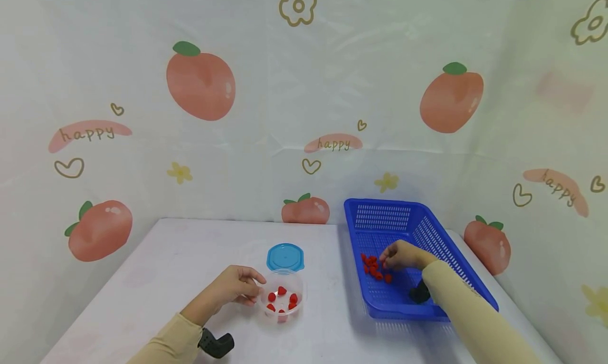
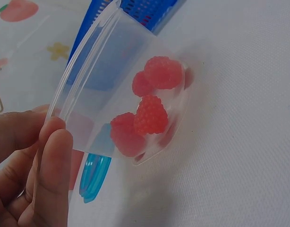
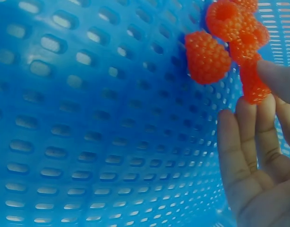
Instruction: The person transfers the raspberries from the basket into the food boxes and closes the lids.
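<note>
My left hand (image 1: 236,286) pinches the rim of a clear plastic tub (image 2: 93,127) between thumb and fingers. Several red raspberries (image 2: 151,115) lie on the bottom of this tub, which stands on the table. Inside the blue basket (image 1: 423,314), my right hand (image 1: 402,255) holds a raspberry (image 3: 252,81) between thumb and fingertips. More raspberries (image 3: 207,57) cluster close beside those fingers, against the basket's left side in the head view.
Just behind the tub lies a blue lid (image 1: 285,257) on the white table (image 1: 190,248). The basket's raised, slotted walls surround my right hand. A printed cloth (image 1: 266,89) hangs behind the table.
</note>
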{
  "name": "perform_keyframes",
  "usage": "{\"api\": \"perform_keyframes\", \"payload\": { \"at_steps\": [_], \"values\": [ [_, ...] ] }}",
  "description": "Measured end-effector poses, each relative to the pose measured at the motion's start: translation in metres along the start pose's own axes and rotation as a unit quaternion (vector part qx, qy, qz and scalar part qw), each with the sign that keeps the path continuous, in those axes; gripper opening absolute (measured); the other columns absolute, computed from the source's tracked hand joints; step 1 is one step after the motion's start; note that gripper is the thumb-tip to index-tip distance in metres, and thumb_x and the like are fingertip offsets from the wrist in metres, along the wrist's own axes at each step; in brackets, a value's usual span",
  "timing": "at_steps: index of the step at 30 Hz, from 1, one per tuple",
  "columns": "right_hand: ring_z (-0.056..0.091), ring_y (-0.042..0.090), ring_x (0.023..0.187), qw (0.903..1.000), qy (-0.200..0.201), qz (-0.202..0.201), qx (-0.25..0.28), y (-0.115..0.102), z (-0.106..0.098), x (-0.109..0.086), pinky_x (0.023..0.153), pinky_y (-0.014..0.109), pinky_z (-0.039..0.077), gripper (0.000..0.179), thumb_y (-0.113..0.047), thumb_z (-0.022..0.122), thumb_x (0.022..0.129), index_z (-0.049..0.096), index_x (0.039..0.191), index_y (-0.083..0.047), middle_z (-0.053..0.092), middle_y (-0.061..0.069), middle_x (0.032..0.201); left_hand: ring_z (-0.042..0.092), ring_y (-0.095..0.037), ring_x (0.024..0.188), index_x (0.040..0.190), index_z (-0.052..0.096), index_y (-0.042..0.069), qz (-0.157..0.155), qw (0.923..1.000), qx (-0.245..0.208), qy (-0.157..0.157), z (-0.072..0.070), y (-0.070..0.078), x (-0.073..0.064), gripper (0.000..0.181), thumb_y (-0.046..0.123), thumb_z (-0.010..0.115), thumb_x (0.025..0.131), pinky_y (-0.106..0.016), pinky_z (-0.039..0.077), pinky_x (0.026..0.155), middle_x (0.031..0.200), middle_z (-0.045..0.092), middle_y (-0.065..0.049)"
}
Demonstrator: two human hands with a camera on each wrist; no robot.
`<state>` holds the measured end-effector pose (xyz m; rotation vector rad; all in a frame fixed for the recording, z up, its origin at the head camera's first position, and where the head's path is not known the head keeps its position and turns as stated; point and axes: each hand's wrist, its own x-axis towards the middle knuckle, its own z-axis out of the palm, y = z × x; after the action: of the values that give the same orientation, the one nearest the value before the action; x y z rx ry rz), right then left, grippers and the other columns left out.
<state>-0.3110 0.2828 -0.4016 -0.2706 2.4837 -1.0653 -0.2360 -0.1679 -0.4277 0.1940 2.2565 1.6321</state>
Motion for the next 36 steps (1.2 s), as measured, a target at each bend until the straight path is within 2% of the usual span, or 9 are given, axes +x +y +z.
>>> {"api": "perform_keyframes", "payload": {
  "at_steps": [4, 10, 16, 21, 24, 30, 33, 36],
  "values": [
    [0.062, 0.018, 0.082, 0.9996, 0.015, -0.012, 0.021, 0.003, -0.002, 0.003, 0.08, 0.035, 0.057, 0.017, 0.0, 0.06, 0.087, 0.063, 0.101, 0.01, 0.067, 0.008, 0.088, 0.062, -0.014, 0.061, 0.105, 0.065, -0.004, -0.001, 1.0, -0.002, -0.001, 0.0, 0.0, 0.0, 0.026, 0.007, 0.071, 0.083, -0.029, 0.059, 0.063, 0.07, 0.064, -0.002],
    [0.064, 0.021, 0.089, 0.9981, 0.032, -0.012, 0.052, 0.005, -0.003, 0.005, 0.086, 0.04, 0.057, 0.017, -0.001, 0.06, 0.089, 0.064, 0.103, 0.007, 0.068, 0.012, 0.097, 0.062, -0.014, 0.06, 0.105, 0.065, -0.003, -0.008, 1.0, 0.004, 0.005, 0.0, 0.002, 0.0, 0.025, 0.008, 0.071, 0.084, -0.03, 0.059, 0.063, 0.071, 0.064, -0.003],
    [0.063, 0.027, 0.098, 0.996, 0.037, -0.033, 0.075, 0.004, -0.005, 0.003, 0.091, 0.043, 0.055, 0.015, -0.005, 0.061, 0.092, 0.062, 0.104, 0.005, 0.066, 0.015, 0.102, 0.062, -0.014, 0.06, 0.105, 0.065, -0.002, -0.013, 0.9998, 0.01, 0.01, 0.001, 0.002, 0.0, 0.024, 0.008, 0.071, 0.084, -0.03, 0.059, 0.063, 0.072, 0.065, -0.004],
    [0.06, 0.034, 0.103, 0.9914, 0.055, -0.066, 0.099, 0.0, -0.007, 0.002, 0.089, 0.04, 0.056, 0.026, -0.01, 0.062, 0.093, 0.058, 0.112, 0.008, 0.065, 0.018, 0.108, 0.062, -0.014, 0.06, 0.105, 0.065, -0.002, -0.017, 0.9997, 0.011, 0.011, 0.001, 0.002, 0.0, 0.025, 0.009, 0.072, 0.084, -0.03, 0.059, 0.064, 0.072, 0.065, -0.004],
    [0.058, 0.037, 0.109, 0.9885, 0.073, -0.069, 0.113, -0.004, -0.009, 0.0, 0.09, 0.038, 0.055, 0.035, -0.012, 0.062, 0.094, 0.055, 0.12, 0.01, 0.062, 0.023, 0.115, 0.063, -0.014, 0.06, 0.105, 0.065, -0.002, -0.016, 0.9998, 0.011, 0.011, 0.001, 0.001, 0.0, 0.025, 0.009, 0.072, 0.084, -0.03, 0.059, 0.064, 0.072, 0.065, -0.004],
    [0.056, 0.042, 0.116, 0.9825, 0.106, -0.084, 0.128, -0.015, -0.013, -0.006, 0.1, 0.049, 0.048, 0.043, -0.019, 0.064, 0.094, 0.054, 0.125, 0.008, 0.057, 0.025, 0.123, 0.063, -0.014, 0.061, 0.106, 0.065, -0.002, -0.011, 0.9999, 0.007, 0.006, 0.001, 0.001, 0.001, 0.025, 0.009, 0.072, 0.084, -0.03, 0.059, 0.064, 0.072, 0.065, -0.004],
    [0.059, 0.036, 0.114, 0.9793, 0.119, -0.103, 0.127, -0.023, -0.013, -0.009, 0.1, 0.049, 0.047, 0.045, -0.023, 0.065, 0.093, 0.054, 0.124, 0.008, 0.057, 0.024, 0.123, 0.062, -0.014, 0.06, 0.106, 0.065, -0.002, -0.01, 0.9999, 0.007, 0.005, 0.001, 0.001, 0.001, 0.025, 0.009, 0.071, 0.084, -0.03, 0.059, 0.064, 0.071, 0.065, -0.004],
    [0.061, 0.024, 0.108, 0.9768, 0.124, -0.126, 0.12, -0.033, -0.012, -0.013, 0.098, 0.041, 0.051, 0.046, -0.026, 0.066, 0.092, 0.054, 0.123, 0.007, 0.055, 0.025, 0.123, 0.062, -0.014, 0.06, 0.105, 0.065, -0.002, -0.011, 0.9999, 0.007, 0.005, 0.0, 0.001, 0.001, 0.025, 0.009, 0.071, 0.084, -0.03, 0.059, 0.064, 0.072, 0.065, -0.003]
  ]
}}
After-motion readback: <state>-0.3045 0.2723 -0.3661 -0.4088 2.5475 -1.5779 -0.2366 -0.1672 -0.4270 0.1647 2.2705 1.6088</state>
